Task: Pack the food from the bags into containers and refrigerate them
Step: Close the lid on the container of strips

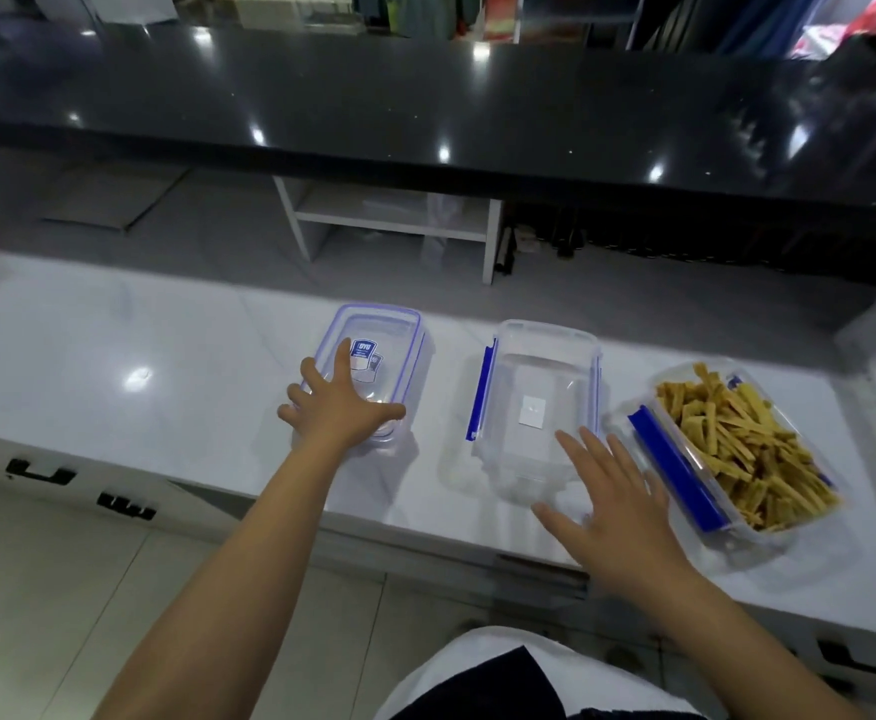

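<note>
While both arms reach out over the white worktop [165, 356], three clear plastic containers with blue trim sit in a row along it. Left hand [339, 407] lies flat on the lid of the leftmost container [373, 371], fingers spread and straight, pressing or resting; that lid carries a small blue-and-white label. Right hand [617, 511] hovers palm-down at the near right corner of the middle container [534, 407], fingers extended and relaxed, gripping nothing; whether the fingertips touch the rim cannot be told. Middle container holds no food, with a white square sticker showing through its base and blue clips folded out at its sides. Rightmost container [727, 454] stands uncovered, just beside the middle one, tilted a little relative to the row, and is filled with yellow-brown strips of food [737, 439]. A black glossy counter [425, 106] runs across the far side, a white shelf unit [389, 220] beneath it.
</note>
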Demonstrator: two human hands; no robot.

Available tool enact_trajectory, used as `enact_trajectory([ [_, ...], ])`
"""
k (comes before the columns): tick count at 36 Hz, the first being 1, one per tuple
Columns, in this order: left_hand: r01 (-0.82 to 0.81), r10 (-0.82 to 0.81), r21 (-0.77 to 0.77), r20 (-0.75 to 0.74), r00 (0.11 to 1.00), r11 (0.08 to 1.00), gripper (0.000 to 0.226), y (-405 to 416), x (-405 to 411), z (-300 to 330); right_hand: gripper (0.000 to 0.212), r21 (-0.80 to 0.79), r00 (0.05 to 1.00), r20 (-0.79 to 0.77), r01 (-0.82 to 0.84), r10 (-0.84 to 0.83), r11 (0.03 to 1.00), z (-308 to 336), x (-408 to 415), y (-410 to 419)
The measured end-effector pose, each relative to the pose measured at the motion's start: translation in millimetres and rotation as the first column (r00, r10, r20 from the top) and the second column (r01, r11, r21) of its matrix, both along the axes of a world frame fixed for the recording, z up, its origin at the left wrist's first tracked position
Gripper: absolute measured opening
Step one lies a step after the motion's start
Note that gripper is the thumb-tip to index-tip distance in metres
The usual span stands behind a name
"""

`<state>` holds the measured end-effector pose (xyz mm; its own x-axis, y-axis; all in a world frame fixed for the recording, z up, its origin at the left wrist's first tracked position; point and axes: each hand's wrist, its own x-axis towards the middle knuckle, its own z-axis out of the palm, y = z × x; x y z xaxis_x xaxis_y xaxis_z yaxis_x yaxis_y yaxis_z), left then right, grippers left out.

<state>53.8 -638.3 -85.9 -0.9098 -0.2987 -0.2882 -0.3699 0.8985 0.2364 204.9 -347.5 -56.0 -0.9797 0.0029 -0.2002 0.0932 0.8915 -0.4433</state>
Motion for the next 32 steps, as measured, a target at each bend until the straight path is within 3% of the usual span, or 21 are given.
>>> enact_trajectory([
  [2,0.006,-0.004,0.035,-0.057,0.998,0.999,0.124,2.3,9.4,11.2,0.075,-0.158,0.998,-0.034,0.051,-0.057,0.986,12.5,-2.2,-4.2],
  [4,0.039,-0.027,0.082,-0.143,0.989,0.996,0.124,8.7,23.9,24.9,0.068,-0.432,0.988,0.005,0.144,-0.157,0.89,30.1,-5.2,-9.3],
  [5,0.066,-0.045,0.111,-0.187,0.981,0.992,0.123,13.7,32.9,32.3,0.062,-0.587,0.975,0.066,0.21,-0.212,0.782,39.3,-7.5,-12.0],
  [7,0.138,-0.091,0.174,-0.253,0.963,0.975,0.122,27.8,51.9,46.8,0.05,-0.822,0.935,0.232,0.336,-0.269,0.459,52.2,-13.6,-14.1],
  [9,0.214,-0.141,0.234,-0.293,0.946,0.948,0.121,46.1,70.4,59.6,0.046,-0.895,0.897,0.374,0.415,-0.234,0.162,61.2,-19.2,-10.6],
  [11,0.279,-0.176,0.302,-0.328,0.928,0.912,0.121,66.5,86.9,68.8,0.049,-0.9,0.882,0.421,0.435,-0.214,0.025,67.2,-22.3,-6.1],
  [19,0.379,-0.251,0.443,-0.319,0.914,0.813,0.121,131.5,121.7,78.1,0.058,-0.935,0.873,0.339,0.355,-0.349,-0.02,75.2,-11.8,11.1],
  [24,0.45,-0.372,0.472,-0.253,0.893,0.758,0.128,150.6,126.6,81.9,0.037,-0.937,0.848,0.324,0.349,-0.419,-0.019,73.5,2.5,36.0],
  [28,0.376,-0.313,0.737,-0.232,0.921,0.561,0.108,156.1,122.6,91.1,0.04,-0.941,0.853,0.306,0.338,-0.423,0.001,80.7,14.4,70.8],
  [32,0.074,-0.264,0.943,0.014,0.965,0.323,0.094,158.3,106.0,101.8,0.032,-0.938,0.871,0.332,0.347,-0.361,-0.026,83.1,27.2,118.6],
])
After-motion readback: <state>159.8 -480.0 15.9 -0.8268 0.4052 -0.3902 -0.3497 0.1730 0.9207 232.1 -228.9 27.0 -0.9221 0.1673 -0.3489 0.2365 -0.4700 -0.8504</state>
